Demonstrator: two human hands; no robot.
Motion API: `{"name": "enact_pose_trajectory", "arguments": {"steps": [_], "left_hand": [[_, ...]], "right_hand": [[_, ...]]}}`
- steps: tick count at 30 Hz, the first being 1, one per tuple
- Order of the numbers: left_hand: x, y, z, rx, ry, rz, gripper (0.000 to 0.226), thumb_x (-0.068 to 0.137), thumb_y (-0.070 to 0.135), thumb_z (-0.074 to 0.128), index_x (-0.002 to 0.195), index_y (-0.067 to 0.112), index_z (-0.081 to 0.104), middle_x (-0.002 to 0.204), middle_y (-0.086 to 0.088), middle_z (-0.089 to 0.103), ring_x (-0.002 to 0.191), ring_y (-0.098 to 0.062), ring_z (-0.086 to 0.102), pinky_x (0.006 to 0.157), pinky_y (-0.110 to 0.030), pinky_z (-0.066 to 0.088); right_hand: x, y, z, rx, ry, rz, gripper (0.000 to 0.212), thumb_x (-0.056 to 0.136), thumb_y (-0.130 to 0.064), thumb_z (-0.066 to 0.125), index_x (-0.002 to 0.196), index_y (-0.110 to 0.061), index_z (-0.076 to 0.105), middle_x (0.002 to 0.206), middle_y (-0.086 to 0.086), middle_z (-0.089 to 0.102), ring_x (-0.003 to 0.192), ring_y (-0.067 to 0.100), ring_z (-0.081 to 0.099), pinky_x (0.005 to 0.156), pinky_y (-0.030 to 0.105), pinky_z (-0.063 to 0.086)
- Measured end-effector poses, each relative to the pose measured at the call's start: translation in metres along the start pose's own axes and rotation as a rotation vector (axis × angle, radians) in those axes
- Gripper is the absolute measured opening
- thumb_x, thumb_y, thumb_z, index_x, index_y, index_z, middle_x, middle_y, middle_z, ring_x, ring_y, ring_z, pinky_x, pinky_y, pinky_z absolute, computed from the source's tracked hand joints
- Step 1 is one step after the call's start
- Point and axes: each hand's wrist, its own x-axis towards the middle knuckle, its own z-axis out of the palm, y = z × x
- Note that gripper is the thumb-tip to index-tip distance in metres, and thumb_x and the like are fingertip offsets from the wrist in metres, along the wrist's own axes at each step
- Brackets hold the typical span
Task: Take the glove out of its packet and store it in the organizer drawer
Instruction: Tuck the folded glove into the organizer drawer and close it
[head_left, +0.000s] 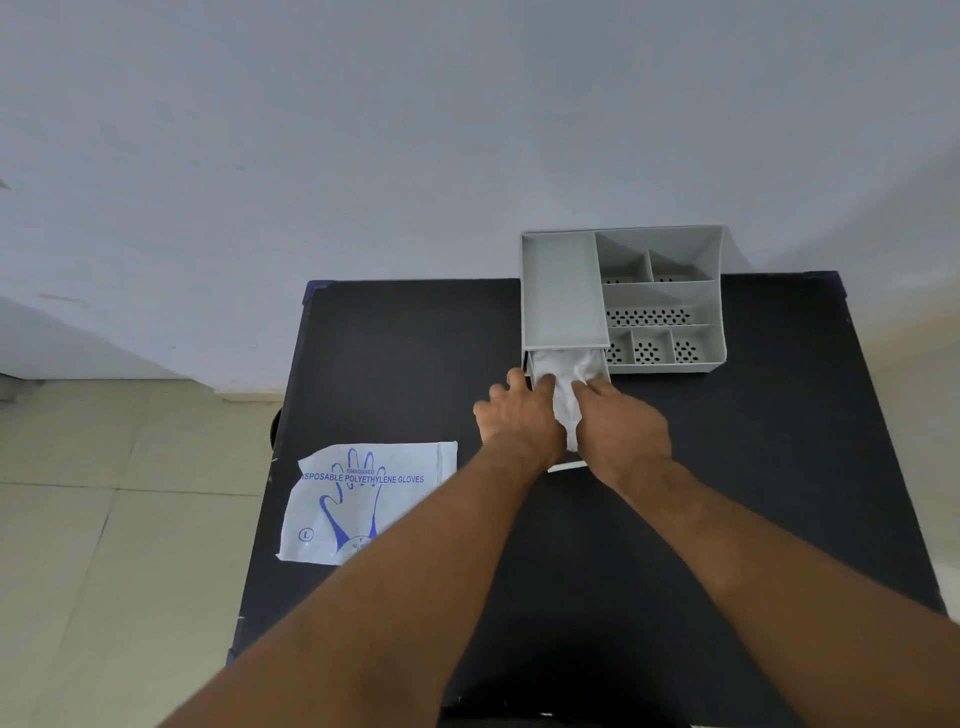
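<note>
On the black rectangular table (415, 364) stands a grey plastic organizer (660, 296) with its drawer (602, 366) pulled out. The white printed glove packet (363, 499) lies left. Both left hand (519, 415) and right hand (621, 423) press the crumpled translucent glove (563, 379) into the drawer, fingers grasping it.

The organizer (566, 291) looked like smooth matt grey plastic. The glove (566, 384) was thin, crinkled film; the table (415, 353) was matt black.

Drawer (567, 466) front lay mostly hidden beneath both wrists; glove (566, 384) partly covered by the fingers (545, 384); forearms cut off below.
</note>
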Motion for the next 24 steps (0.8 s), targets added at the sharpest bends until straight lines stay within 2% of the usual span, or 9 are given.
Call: {"name": "enact_pose_trajectory", "arguments": {"steps": [4,7,10,14,15,18,19,22,24], "left_hand": [[0.007,0.002,-0.004,-0.046,0.002,-0.018,0.088,0.087,0.037,0.066,0.157,0.028,0.012,0.14,-0.012,0.041,0.118,-0.035,0.054,0.083,-0.044,0.045],[0.014,0.001,-0.008,-0.024,-0.033,-0.04,0.088,0.087,0.038,0.065,0.158,0.027,0.013,0.142,-0.014,0.04,0.12,-0.037,0.054,0.088,-0.046,0.046],[0.018,0.001,-0.011,0.019,-0.048,-0.034,0.077,0.088,0.036,0.062,0.154,0.025,0.024,0.139,-0.014,0.042,0.117,-0.035,0.055,0.081,-0.043,0.043],[0.021,0.002,-0.012,0.077,-0.046,-0.023,0.064,0.089,0.03,0.058,0.148,0.023,0.034,0.136,-0.016,0.046,0.113,-0.033,0.057,0.076,-0.041,0.039],[0.021,0.002,-0.012,0.083,-0.042,-0.019,0.062,0.089,0.029,0.058,0.146,0.022,0.036,0.136,-0.016,0.047,0.113,-0.033,0.057,0.078,-0.041,0.04],[0.023,0.003,-0.011,0.081,-0.029,-0.016,0.06,0.089,0.029,0.061,0.144,0.021,0.037,0.137,-0.016,0.048,0.115,-0.033,0.058,0.082,-0.042,0.044],[0.023,0.003,-0.011,0.069,-0.029,-0.02,0.062,0.089,0.029,0.062,0.144,0.021,0.035,0.137,-0.016,0.048,0.115,-0.034,0.058,0.082,-0.042,0.044],[0.025,0.003,-0.009,0.028,-0.035,-0.012,0.073,0.088,0.028,0.063,0.15,0.027,0.025,0.137,-0.017,0.046,0.116,-0.036,0.057,0.084,-0.045,0.046],[0.026,0.001,-0.008,-0.012,-0.046,0.0,0.077,0.087,0.029,0.063,0.151,0.03,0.02,0.134,-0.016,0.046,0.115,-0.037,0.057,0.084,-0.046,0.046]], "right_hand": [[0.005,-0.005,-0.007,0.076,0.024,0.08,0.066,0.091,-0.024,0.061,0.15,-0.019,0.032,0.152,0.002,0.04,0.095,0.03,0.069,0.075,0.036,0.053],[0.013,-0.004,-0.007,0.049,0.034,0.079,0.067,0.092,-0.02,0.057,0.152,-0.016,0.028,0.162,-0.002,0.026,0.089,0.032,0.069,0.07,0.035,0.049],[0.019,-0.002,-0.005,-0.025,0.0,0.05,0.071,0.09,-0.022,0.06,0.152,-0.014,0.026,0.162,0.0,0.026,0.089,0.031,0.069,0.066,0.035,0.045],[0.025,-0.004,-0.002,-0.142,-0.059,0.013,0.092,0.08,-0.047,0.074,0.151,-0.012,0.028,0.156,0.004,0.035,0.092,0.027,0.069,0.062,0.034,0.042],[0.025,-0.006,-0.004,-0.16,-0.055,0.012,0.09,0.079,-0.048,0.075,0.149,-0.011,0.031,0.154,0.004,0.039,0.093,0.026,0.069,0.062,0.034,0.041],[0.022,-0.009,-0.01,-0.145,0.01,0.016,0.063,0.086,-0.028,0.069,0.141,-0.013,0.041,0.143,0.007,0.045,0.084,0.025,0.07,0.058,0.032,0.04],[0.02,-0.009,-0.01,-0.142,0.042,0.021,0.061,0.087,-0.023,0.068,0.141,-0.013,0.042,0.143,0.008,0.045,0.078,0.025,0.069,0.055,0.031,0.039],[0.017,-0.007,-0.005,-0.152,0.059,0.03,0.07,0.086,-0.02,0.067,0.148,-0.011,0.036,0.151,0.009,0.041,0.067,0.025,0.069,0.051,0.03,0.036],[0.019,-0.007,-0.002,-0.155,0.016,0.043,0.08,0.086,-0.023,0.066,0.153,-0.01,0.025,0.156,0.009,0.034,0.075,0.026,0.07,0.054,0.031,0.038]]}}
